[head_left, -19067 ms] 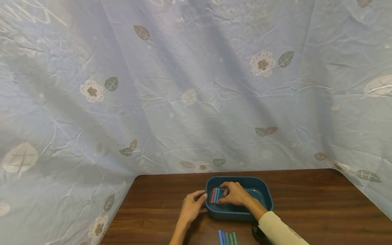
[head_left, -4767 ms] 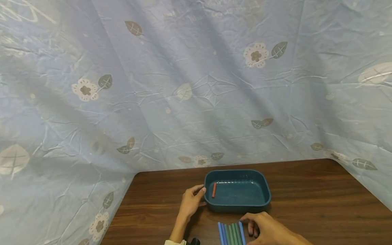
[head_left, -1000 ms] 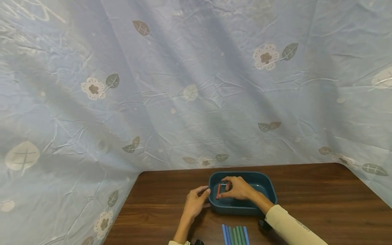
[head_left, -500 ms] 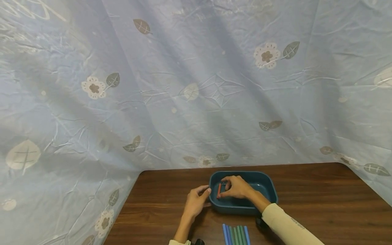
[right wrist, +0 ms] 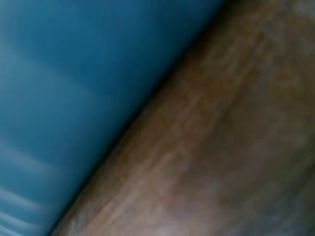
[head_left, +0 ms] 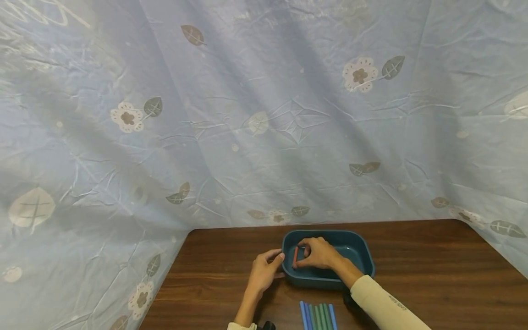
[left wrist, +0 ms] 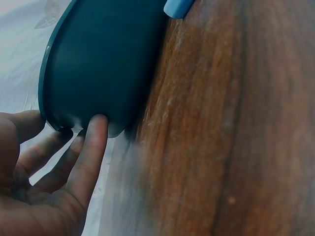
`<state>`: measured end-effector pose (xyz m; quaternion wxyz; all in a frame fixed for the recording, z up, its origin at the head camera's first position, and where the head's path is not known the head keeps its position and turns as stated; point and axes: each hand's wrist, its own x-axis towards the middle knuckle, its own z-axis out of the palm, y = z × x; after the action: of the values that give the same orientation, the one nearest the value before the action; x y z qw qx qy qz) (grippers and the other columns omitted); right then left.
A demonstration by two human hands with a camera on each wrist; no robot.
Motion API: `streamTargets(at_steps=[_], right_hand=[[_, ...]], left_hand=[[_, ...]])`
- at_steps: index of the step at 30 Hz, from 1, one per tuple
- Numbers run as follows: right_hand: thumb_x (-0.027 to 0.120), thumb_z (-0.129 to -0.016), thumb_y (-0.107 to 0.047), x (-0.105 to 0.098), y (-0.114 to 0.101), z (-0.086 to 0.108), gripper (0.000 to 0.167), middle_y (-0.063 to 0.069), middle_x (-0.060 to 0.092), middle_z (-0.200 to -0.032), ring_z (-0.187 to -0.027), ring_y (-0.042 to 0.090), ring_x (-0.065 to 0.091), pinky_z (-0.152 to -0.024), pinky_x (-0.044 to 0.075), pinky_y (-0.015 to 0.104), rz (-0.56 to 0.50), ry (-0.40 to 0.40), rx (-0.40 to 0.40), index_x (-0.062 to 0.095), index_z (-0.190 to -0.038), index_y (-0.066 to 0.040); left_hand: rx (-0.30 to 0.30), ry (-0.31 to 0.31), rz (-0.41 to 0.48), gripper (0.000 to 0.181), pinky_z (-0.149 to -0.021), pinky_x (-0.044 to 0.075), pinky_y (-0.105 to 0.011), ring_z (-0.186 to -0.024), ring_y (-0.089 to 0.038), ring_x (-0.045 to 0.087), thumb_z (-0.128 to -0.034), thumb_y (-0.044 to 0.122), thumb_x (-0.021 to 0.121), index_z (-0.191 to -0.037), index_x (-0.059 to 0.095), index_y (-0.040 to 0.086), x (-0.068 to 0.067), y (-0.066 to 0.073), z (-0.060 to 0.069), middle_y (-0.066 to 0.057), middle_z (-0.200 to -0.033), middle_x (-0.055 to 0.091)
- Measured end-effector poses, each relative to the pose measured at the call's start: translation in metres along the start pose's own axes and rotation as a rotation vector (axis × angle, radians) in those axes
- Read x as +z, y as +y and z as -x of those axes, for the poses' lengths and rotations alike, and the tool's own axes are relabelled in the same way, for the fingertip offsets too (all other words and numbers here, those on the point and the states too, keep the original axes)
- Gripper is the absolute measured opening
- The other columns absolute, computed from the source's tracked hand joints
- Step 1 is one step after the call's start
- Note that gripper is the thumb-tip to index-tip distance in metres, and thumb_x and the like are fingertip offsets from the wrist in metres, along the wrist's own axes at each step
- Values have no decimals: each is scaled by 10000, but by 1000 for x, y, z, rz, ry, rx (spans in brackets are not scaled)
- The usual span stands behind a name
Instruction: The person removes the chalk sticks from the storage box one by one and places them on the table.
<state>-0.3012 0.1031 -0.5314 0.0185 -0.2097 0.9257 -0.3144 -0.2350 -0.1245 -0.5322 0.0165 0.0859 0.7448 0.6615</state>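
Note:
The teal tray (head_left: 313, 283) stands on the wooden table. Inside it, at the left end, lies a red stick (head_left: 295, 257) that looks like chalk or a pastel. My right hand (head_left: 321, 254) reaches into the tray and pinches this stick, thumb at its near end and fingers toward its far end. Against the tray's left end, my left hand (head_left: 262, 272) rests with its fingertips on the outer wall and thumb at the rim. In the left wrist view, the fingers (left wrist: 88, 162) are spread and mostly straight. The right wrist view shows only blurred tray wall (right wrist: 74, 88) and table.
In front of the tray, several blue and green sticks (head_left: 317, 316) lie side by side in a row. The brown wooden table (head_left: 433, 266) extends to both sides. A patterned pale blue cloth (head_left: 247, 174) hangs behind it.
Blue and green sticks have left the tray since the earliest frame, and the row in front has grown. Lately my right hand moved from that row into the tray, onto the red stick.

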Motion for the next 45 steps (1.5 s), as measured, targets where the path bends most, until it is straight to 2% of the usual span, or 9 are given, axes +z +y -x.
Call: streamTargets(at_steps=[4, 20, 27, 34, 40, 45], right_hand=[[955, -768, -515, 0, 0, -2, 773, -61, 632, -821, -652, 104, 550, -559, 469, 236, 19, 14, -13, 725, -1342, -50], [963, -768, -497, -4, -4, 3, 754, -78, 619, -788, -638, 75, 536, -554, 467, 216, 37, 8, -40, 730, -1338, -63], [960, -787, -460, -6, -3, 3, 729, -82, 627, -820, -681, 78, 558, -588, 494, 226, 28, -41, -54, 719, -1345, -58], [950, -807, -457, -21, -8, 6, 768, -49, 653, -872, -724, 102, 584, -617, 518, 257, -1, -88, -84, 683, -1393, -39], [948, -812, -454, -40, -9, 14, 775, 5, 699, -950, -720, 104, 593, -609, 523, 251, -12, -61, -102, 674, -1410, -43], [934, -821, -482, -57, -14, 23, 778, -9, 702, -972, -796, 89, 617, -683, 565, 258, 0, -40, -147, 676, -1408, -41]], left_hand=[[2, 7, -9, 420, -827, 721, -411, -1021, -281, 777, -1077, 221, 670, -1401, 663, -47, 0, 2, -2, -229, -1220, 731], [7, 3, -14, 422, -833, 719, -394, -1095, -309, 756, -1085, 228, 661, -1404, 661, -47, 1, 4, 1, -245, -1259, 720], [3, -5, -4, 432, -831, 718, -370, -1122, -365, 752, -1090, 231, 651, -1407, 651, -61, 1, 4, 2, -273, -1297, 710], [-4, -1, -10, 439, -825, 718, -361, -1129, -391, 746, -1087, 234, 655, -1405, 650, -69, 0, 5, 2, -293, -1301, 706], [7, 10, -34, 414, -792, 716, -323, -1123, -353, 750, -1086, 222, 656, -1388, 668, -60, 1, 3, 0, -287, -1296, 717], [18, 21, -63, 394, -771, 714, -306, -1113, -318, 753, -1080, 228, 666, -1370, 691, -38, 1, 2, -1, -259, -1281, 733]])
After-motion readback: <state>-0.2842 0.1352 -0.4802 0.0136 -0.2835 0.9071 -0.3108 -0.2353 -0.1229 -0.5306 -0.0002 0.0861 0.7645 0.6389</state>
